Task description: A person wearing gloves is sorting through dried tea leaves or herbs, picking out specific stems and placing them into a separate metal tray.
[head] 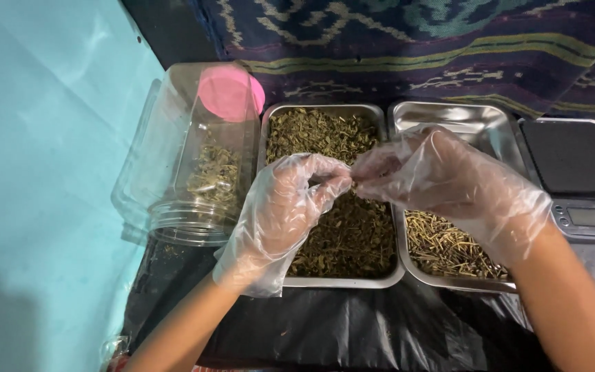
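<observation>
Dried herbs fill the tray beneath both gloved hands.

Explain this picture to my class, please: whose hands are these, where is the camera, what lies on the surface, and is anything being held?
The single picture comes from a camera worn on a person's head, looking down at their own two hands. Both wear thin clear plastic gloves. The left hand and right hand meet fingertip to fingertip above a steel tray of dried green herb, pinching a small bit between them; what exactly it is cannot be told. Beside it, a second steel tray holds pale thin stems. Left of the trays a clear plastic jar with a pink lid lies on its side. At the right edge sits a small digital scale. Black plastic sheeting covers the surface.
</observation>
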